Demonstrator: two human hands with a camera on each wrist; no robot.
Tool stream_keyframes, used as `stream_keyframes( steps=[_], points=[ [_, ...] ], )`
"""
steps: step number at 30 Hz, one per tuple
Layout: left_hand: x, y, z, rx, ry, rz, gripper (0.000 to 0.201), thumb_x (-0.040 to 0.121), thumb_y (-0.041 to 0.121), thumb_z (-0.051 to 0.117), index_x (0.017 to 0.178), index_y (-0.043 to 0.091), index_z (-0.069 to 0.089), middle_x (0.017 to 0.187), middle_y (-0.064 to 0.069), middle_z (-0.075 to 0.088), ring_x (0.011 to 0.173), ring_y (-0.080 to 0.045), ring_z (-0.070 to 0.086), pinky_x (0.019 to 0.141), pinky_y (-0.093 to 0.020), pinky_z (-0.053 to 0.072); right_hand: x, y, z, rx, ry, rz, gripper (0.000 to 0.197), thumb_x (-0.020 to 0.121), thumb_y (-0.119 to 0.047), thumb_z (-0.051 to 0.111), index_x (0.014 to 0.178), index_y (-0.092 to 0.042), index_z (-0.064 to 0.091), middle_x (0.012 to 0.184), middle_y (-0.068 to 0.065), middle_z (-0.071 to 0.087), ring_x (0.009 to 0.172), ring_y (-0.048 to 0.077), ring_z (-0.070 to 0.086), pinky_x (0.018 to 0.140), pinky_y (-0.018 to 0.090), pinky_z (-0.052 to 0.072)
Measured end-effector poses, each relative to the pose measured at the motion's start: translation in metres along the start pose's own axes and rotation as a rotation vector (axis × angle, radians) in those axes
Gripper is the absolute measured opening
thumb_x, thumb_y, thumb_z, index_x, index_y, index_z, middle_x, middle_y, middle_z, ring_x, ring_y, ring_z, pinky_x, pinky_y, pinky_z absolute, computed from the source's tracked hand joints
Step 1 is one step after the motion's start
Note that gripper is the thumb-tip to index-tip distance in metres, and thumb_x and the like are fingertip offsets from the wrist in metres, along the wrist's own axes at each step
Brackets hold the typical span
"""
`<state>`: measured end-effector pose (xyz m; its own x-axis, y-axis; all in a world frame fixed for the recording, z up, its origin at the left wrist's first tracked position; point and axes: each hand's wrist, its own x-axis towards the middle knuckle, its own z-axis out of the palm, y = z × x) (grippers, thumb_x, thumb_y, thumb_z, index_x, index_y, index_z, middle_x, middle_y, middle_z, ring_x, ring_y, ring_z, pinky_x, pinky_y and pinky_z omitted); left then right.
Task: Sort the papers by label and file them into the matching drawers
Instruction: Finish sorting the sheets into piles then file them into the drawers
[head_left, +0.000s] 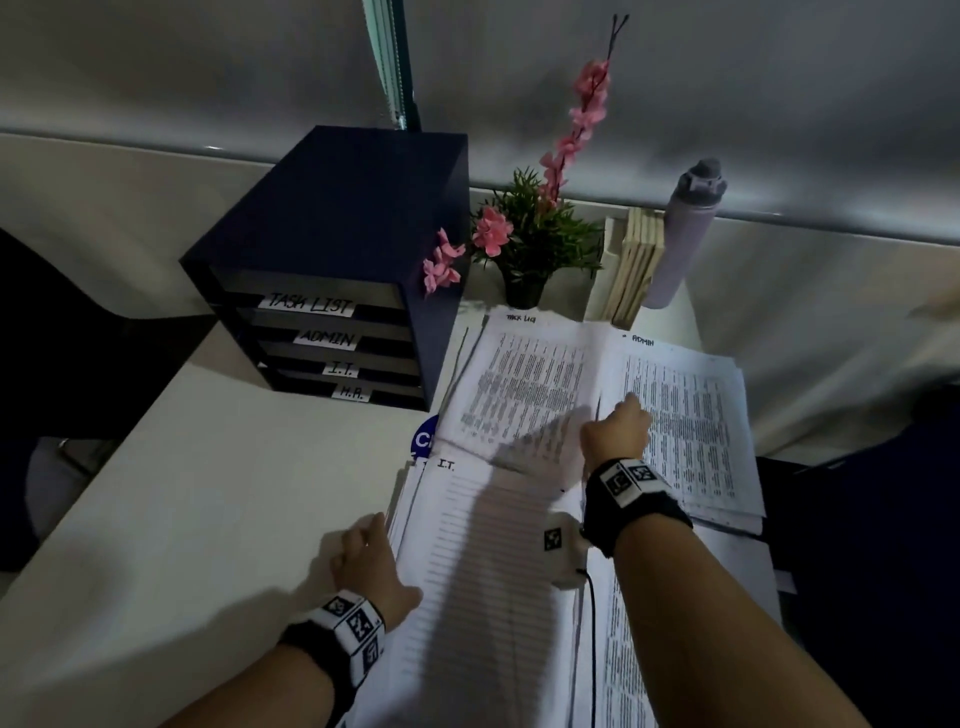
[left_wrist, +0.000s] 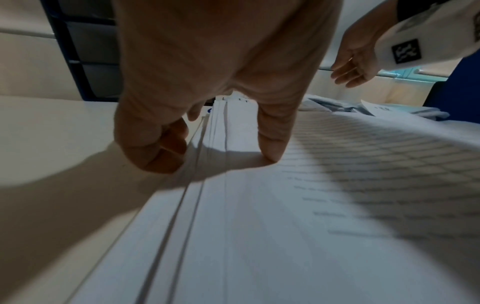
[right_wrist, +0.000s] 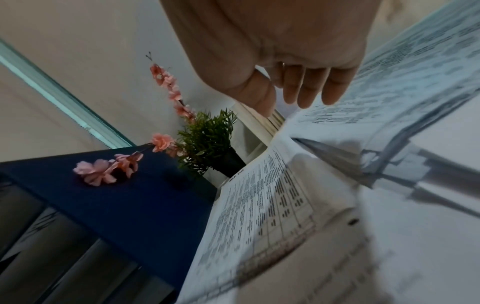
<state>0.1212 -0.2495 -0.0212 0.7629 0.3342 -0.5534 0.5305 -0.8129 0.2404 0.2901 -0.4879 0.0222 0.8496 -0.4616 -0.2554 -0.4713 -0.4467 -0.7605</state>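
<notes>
your left hand (head_left: 373, 567) grasping the i.t. stack (head_left: 483, 587) by its left edge, thumb on top, stack's long axis running toward the drawer unit (head_left: 332, 270), right hand (head_left: 618, 431) fingers loose above the admin pile (head_left: 691, 415), just right of that unit

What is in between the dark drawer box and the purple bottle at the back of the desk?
In the head view, a potted plant with pink flowers stands beside the drawer box; then some upright books lean by the bottle.
</notes>
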Motion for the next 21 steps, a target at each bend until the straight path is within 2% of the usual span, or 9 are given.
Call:
stream_keyframes(
  steps=[2,5,7,10,12,14,16,18,21],
  points=[
    [0.000,-0.001,-0.002,-0.050,-0.004,-0.015,0.114,0.068,0.043,0.078,0.150,0.011,0.005,0.154,-0.013,0.012,0.139,-0.029,0.026,0.114,-0.033,0.028,-0.011,0.007,0.000,-0.033,-0.029,-0.057,0.060,0.085,0.000,0.051,0.143,-0.006,0.036,0.139,0.018,0.041,0.125,0.036,0.046,0.105,0.048,0.042],
    [0.001,-0.001,-0.004,-0.192,-0.022,-0.019,0.103,0.061,0.036,0.084,0.142,0.005,0.027,0.144,-0.013,0.036,0.127,-0.025,0.044,0.103,-0.028,0.042,-0.032,0.026,0.008,0.066,-0.147,-0.066,0.058,0.084,0.005,0.046,0.140,-0.011,0.043,0.138,0.013,0.048,0.121,0.030,0.053,0.103,0.042,0.046],
    [-0.001,-0.001,-0.007,-0.243,-0.067,-0.028,0.093,0.066,0.026,0.083,0.138,0.003,0.029,0.135,-0.012,0.047,0.118,-0.025,0.052,0.093,-0.025,0.045,-0.048,0.039,0.013,0.091,-0.198,-0.027,0.050,0.087,0.004,0.044,0.135,-0.011,0.049,0.135,0.010,0.051,0.120,0.027,0.054,0.103,0.036,0.045],
    [0.000,-0.001,-0.012,-0.289,-0.097,0.000,0.077,0.073,0.016,0.078,0.135,0.006,0.033,0.122,-0.008,0.055,0.103,-0.022,0.057,0.083,-0.026,0.047,-0.072,0.053,0.016,0.070,-0.205,-0.051,0.042,0.088,0.001,0.046,0.127,-0.011,0.058,0.130,0.012,0.056,0.115,0.024,0.057,0.101,0.028,0.043],
    [0.001,-0.006,-0.016,-0.350,-0.104,0.038,0.063,0.075,0.009,0.072,0.130,0.013,0.040,0.106,-0.002,0.058,0.089,-0.017,0.056,0.074,-0.022,0.045,-0.086,0.057,0.017,0.026,-0.204,-0.106,0.040,0.088,0.000,0.048,0.125,-0.010,0.060,0.127,0.010,0.056,0.108,0.021,0.058,0.094,0.021,0.040],
    [0.003,-0.015,-0.021,-0.390,-0.103,0.084,0.047,0.076,0.005,0.065,0.115,0.020,0.045,0.095,0.001,0.061,0.081,-0.014,0.058,0.065,-0.019,0.044,-0.098,0.061,0.018,-0.017,-0.211,-0.146,0.039,0.088,0.000,0.049,0.124,-0.012,0.060,0.127,0.011,0.055,0.108,0.022,0.059,0.096,0.024,0.043],
    [0.003,-0.027,-0.027,-0.427,-0.057,0.113,0.032,0.075,0.003,0.059,0.102,0.017,0.050,0.093,-0.004,0.064,0.081,-0.019,0.061,0.066,-0.023,0.047,-0.110,0.063,0.019,-0.031,-0.213,-0.161,0.041,0.088,0.000,0.052,0.126,-0.012,0.058,0.129,0.013,0.050,0.116,0.025,0.055,0.103,0.032,0.044],
    [0.001,-0.040,-0.037,-0.472,0.016,0.149,0.023,0.075,0.002,0.058,0.092,0.016,0.053,0.083,-0.002,0.063,0.082,-0.023,0.062,0.067,-0.026,0.047,-0.123,0.062,0.019,-0.034,-0.204,-0.150,0.049,0.088,0.000,0.054,0.135,-0.012,0.049,0.136,0.013,0.042,0.128,0.029,0.045,0.111,0.037,0.039],
    [-0.005,-0.061,-0.058,-0.575,0.114,0.221,0.024,0.076,-0.002,0.064,0.090,0.014,0.052,0.084,-0.005,0.062,0.084,-0.024,0.061,0.067,-0.026,0.043,-0.144,0.050,0.021,0.074,-0.276,-0.058,0.067,0.090,-0.005,0.054,0.149,-0.013,0.023,0.146,0.009,0.030,0.138,0.027,0.032,0.112,0.031,0.032]
  ],
)
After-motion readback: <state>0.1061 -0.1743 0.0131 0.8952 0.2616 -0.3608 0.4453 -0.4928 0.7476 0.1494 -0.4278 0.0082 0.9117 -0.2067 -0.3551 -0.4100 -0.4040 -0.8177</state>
